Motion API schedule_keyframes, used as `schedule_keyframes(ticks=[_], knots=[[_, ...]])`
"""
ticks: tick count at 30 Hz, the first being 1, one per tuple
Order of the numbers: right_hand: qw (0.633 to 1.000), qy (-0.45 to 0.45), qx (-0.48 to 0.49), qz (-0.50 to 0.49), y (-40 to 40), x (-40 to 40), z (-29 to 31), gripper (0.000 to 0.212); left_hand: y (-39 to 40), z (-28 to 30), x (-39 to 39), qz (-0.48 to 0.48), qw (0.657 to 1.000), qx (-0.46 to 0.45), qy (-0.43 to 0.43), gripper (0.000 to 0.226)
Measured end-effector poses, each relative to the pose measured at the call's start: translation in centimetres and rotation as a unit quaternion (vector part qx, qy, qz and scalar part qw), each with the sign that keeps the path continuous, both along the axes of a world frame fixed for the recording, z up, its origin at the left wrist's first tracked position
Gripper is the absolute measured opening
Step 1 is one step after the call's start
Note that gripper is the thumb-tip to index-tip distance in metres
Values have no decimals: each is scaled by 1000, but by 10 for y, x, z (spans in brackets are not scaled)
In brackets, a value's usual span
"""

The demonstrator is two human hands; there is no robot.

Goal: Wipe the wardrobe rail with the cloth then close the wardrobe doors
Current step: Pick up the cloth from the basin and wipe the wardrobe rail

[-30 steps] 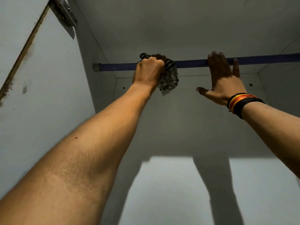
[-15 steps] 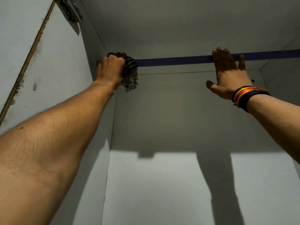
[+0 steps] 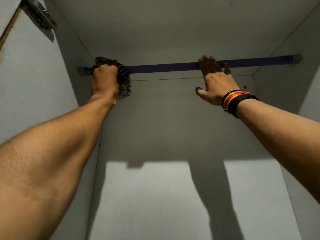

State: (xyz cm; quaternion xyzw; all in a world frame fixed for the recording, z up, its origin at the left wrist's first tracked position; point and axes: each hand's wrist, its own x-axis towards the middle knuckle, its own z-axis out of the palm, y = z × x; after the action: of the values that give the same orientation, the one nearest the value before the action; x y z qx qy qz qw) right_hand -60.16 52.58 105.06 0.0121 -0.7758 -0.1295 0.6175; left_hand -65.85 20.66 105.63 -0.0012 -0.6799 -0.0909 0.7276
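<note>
A dark blue wardrobe rail (image 3: 164, 67) runs left to right high inside the white wardrobe. My left hand (image 3: 104, 80) is closed around a grey striped cloth (image 3: 123, 82), which is wrapped on the rail close to its left end bracket (image 3: 82, 71). My right hand (image 3: 213, 80) rests flat over the rail right of its middle, fingers draped on top and thumb spread below. Bracelets (image 3: 235, 101) circle that wrist. The rail's right end (image 3: 297, 58) meets the right side wall.
A metal hinge (image 3: 39, 16) sits at the top left, on the left side panel (image 3: 31, 84). The wardrobe's back panel (image 3: 164, 127) and top panel (image 3: 164, 26) are bare. No door is clearly in view.
My left hand slid the cloth leftward along the rail, from near the middle to the left end. My right hand kept its place on the rail.
</note>
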Motion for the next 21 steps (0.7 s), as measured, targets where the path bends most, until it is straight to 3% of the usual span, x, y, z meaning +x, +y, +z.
schedule_keyframes(ticks=[3, 7, 10, 13, 16, 19, 21], knots=[[991, 57, -40, 115, -8, -1, -12, 80, 52, 3, 18, 0, 997, -69, 18, 24], [948, 157, -102, 258, -18, -5, -30, 57, 131, 7, 46, -38, 992, -121, 18, 27], [915, 108, -219, 323, -18, -5, -33, 52, 174, 8, 62, -73, 982, -170, 30, 24], [849, 59, -325, 412, -12, -4, -32, 41, 196, 7, 71, -121, 972, -197, 32, 21], [783, 68, -371, 494, -2, -1, -29, 23, 201, 6, 68, -183, 960, -209, 31, 18], [747, 56, -392, 534, 4, 9, -33, 21, 190, 4, 54, -227, 959, -167, 37, 44], [735, 31, -383, 559, 4, 15, -37, 20, 180, -6, 46, -331, 939, -88, 18, 71]])
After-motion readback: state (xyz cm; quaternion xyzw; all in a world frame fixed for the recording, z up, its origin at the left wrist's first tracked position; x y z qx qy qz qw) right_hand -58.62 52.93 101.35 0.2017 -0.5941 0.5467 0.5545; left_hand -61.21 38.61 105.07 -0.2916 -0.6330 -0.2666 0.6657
